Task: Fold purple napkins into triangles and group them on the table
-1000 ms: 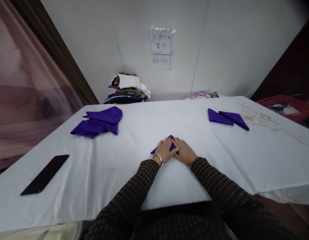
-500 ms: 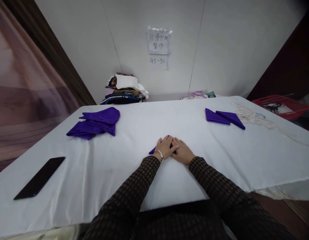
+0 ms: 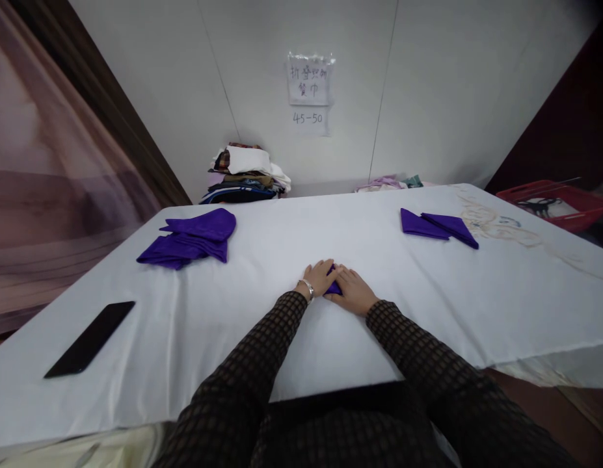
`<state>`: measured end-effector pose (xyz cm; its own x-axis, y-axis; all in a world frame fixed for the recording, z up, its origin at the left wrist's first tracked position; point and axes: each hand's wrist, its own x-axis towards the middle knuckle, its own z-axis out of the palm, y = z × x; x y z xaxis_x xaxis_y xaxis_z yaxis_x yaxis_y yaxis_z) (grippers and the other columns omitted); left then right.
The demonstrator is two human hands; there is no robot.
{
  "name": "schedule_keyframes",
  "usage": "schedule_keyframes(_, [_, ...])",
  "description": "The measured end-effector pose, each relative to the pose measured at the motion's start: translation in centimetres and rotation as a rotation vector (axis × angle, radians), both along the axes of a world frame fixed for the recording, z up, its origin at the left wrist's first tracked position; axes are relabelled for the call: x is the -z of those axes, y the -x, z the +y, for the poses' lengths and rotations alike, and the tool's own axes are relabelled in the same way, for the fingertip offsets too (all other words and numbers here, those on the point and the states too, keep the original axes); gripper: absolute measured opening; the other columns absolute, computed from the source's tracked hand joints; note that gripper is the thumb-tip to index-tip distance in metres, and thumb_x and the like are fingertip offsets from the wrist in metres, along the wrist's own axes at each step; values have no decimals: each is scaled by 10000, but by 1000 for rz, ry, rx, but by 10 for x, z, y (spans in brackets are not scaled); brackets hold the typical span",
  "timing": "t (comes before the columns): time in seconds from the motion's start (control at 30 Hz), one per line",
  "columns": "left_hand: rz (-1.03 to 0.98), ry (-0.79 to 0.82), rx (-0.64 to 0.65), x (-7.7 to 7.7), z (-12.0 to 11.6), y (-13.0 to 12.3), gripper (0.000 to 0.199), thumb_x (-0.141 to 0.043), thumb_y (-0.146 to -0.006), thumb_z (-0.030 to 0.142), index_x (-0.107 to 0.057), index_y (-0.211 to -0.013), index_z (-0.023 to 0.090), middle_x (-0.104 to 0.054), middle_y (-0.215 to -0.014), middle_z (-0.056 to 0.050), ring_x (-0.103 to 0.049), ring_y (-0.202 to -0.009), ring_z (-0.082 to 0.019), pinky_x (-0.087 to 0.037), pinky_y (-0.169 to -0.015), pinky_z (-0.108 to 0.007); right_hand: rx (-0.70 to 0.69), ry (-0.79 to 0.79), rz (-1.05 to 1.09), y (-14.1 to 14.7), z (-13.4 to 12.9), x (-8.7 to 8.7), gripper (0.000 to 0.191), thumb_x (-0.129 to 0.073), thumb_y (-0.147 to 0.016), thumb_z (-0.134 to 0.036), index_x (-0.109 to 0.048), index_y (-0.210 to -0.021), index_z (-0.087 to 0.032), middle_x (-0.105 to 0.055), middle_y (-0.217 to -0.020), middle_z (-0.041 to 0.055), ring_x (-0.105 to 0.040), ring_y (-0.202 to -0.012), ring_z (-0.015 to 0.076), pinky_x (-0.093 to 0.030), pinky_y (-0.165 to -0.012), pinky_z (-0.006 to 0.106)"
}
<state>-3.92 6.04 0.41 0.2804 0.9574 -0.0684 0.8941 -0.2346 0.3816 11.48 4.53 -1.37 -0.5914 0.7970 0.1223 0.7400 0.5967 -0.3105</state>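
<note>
A purple cloth napkin, folded small, lies on the white-covered table in front of me, and most of it is hidden under my hands. My left hand, with a silver bracelet at the wrist, rests flat on its left part. Against the right part lies my right hand, fingers stretched out and pressing down. The fingertips of both hands nearly meet at the far end. Two folded purple napkins lie overlapping to the right. At the left is a loose heap of purple napkins.
A black flat slab lies at the table's left. Stacked clothes stand behind the table by the wall, with more fabric further right. A red basket sits beyond the right edge. Handwritten paper signs hang on the wall.
The left hand has drawn slightly left and its fingers cover the napkin's left corner, which showed before. More purple shows between the hands. The view has shifted slightly.
</note>
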Motion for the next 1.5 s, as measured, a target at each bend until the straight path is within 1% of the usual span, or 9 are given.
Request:
schedule_keyframes(0.2, [77, -23, 33, 0, 1, 1, 600, -260, -902, 543, -279, -1416, 235, -268, -1515, -67, -193, -1396, -255, -123, -1108, -547, 1, 12, -45, 0, 2, 1, 849, -449, -835, -596, -174, -1473, -109, -222, -1513, 163, -185, -1387, 296, -178, -1101, 446])
schedule_keyframes(0.37, [16, -79, -94, -7, -4, 5, 627, -241, -899, 577, -286, -1421, 233, -237, -1525, -74, -139, -1408, -283, -190, -1095, -538, -10, -17, -25, 0, 0, -2, 818, -422, -841, -614, -230, -1457, -111, -293, -1488, 161, -198, -1384, 293, -194, -1094, 462])
schedule_keyframes(0.5, [95, -200, 39, -1, -24, 10, 660, -281, -888, 581, -274, -1434, 210, -218, -1531, -72, -94, -1417, -266, -57, -1129, -528, -6, -13, -53, -1, -2, -2, 749, -410, -866, -532, -255, -1448, -88, -256, -1501, 164, -197, -1385, 292, -191, -1098, 451])
schedule_keyframes(0.67, [153, -128, 58, 11, -36, 13, 683, -256, -886, 593, -288, -1431, 184, -253, -1517, -88, -169, -1403, -260, -106, -1128, -513, -2, -12, -82, 1, -1, 0, 688, -407, -863, -428, -286, -1436, -67, -248, -1503, 162, -202, -1384, 290, -193, -1102, 449])
schedule_keyframes(0.83, [146, -85, 56, 9, -32, 13, 695, -208, -885, 613, -284, -1433, 192, -233, -1524, -69, -160, -1407, -244, -103, -1127, -518, -23, -12, -87, -2, 0, -4, 716, -392, -874, -501, -304, -1427, -54, -258, -1497, 171, -204, -1384, 291, -204, -1103, 439])
schedule_keyframes(1.0, [150, -77, 47, 7, -32, 12, 715, -188, -876, 643, -288, -1432, 204, -225, -1527, -63, -150, -1410, -237, -100, -1130, -514, -26, -14, -106, -24, -7, -2, 794, -329, -874, -633, -287, -1438, -76, -253, -1501, 158, -201, -1385, 296, -207, -1103, 459])
schedule_keyframes(1.3, [199, -61, 40, 6, -29, 11, 751, -164, -860, 672, -293, -1432, 204, -232, -1527, -47, -120, -1414, -255, -105, -1127, -531, -20, -53, -114, -54, -19, 7, 768, -278, -891, -636, -237, -1460, -120, -247, -1503, 145, -216, -1385, 272, -189, -1104, 485])
schedule_keyframes(1.4, [219, -130, 42, 1, -31, 1, 746, -169, -858, 674, -340, -1412, 205, -274, -1512, -55, -82, -1417, -276, -63, -1120, -560, -14, -50, -106, -53, -18, 7, 765, -300, -890, -628, -239, -1459, -120, -251, -1502, 147, -219, -1384, 270, -190, -1104, 485])
schedule_keyframes(1.5, [231, -258, 141, 0, -34, -11, 704, -184, -880, 632, -315, -1424, 204, -257, -1520, -56, -77, -1418, -268, -19, -1126, -548, -9, -48, -89, -52, -18, 6, 755, -321, -891, -616, -235, -1460, -128, -260, -1500, 144, -221, -1384, 266, -189, -1104, 484])
